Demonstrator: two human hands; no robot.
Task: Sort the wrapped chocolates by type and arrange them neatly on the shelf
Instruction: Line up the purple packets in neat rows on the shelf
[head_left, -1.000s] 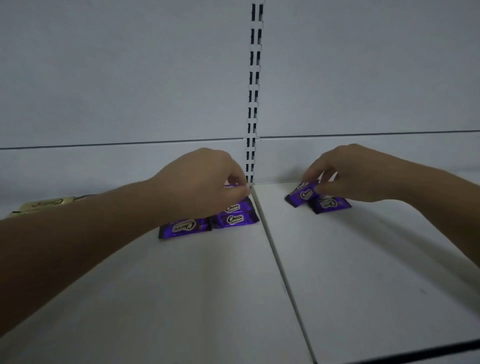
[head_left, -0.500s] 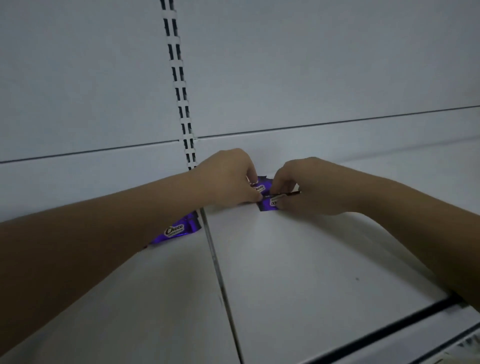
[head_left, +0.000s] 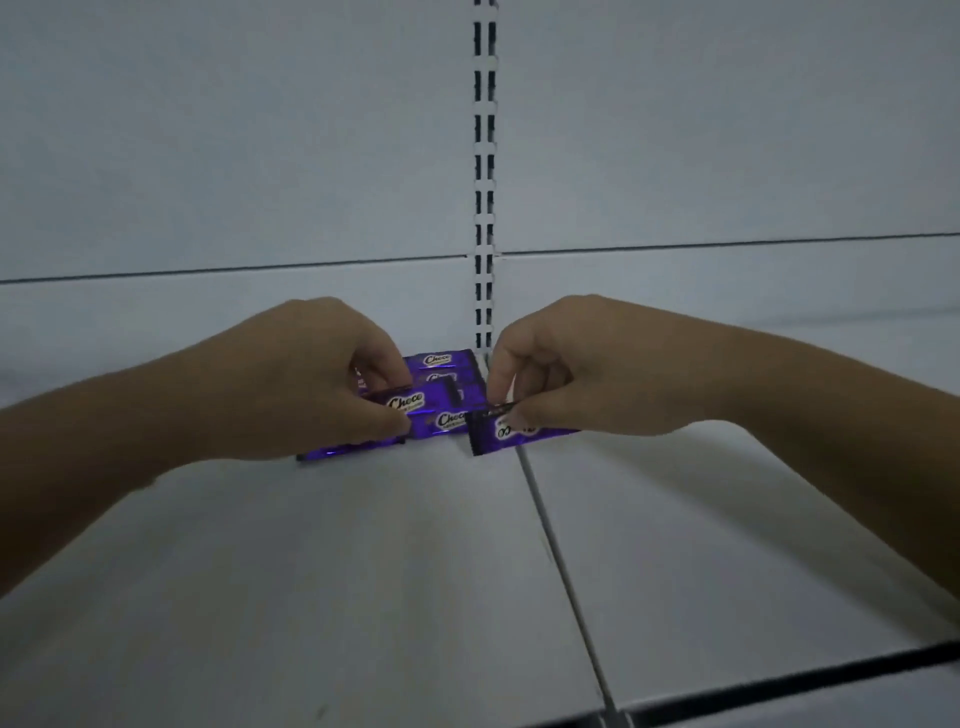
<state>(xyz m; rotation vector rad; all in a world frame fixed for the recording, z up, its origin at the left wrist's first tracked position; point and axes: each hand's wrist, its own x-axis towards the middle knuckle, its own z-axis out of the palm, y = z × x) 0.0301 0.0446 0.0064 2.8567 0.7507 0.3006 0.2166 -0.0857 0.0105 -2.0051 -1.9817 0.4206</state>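
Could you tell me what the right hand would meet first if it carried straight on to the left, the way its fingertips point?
Probably the purple chocolates lying by the back wall: the right hand already holds a purple wrapper close beside them. Depth is unclear.

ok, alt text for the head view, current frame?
Two bare hands each pinch a purple wrapped chocolate over a white shelf: the left hand holds one above a small cluster of matching purple chocolates by the back wall, and the right hand holds another at the seam between shelf panels.
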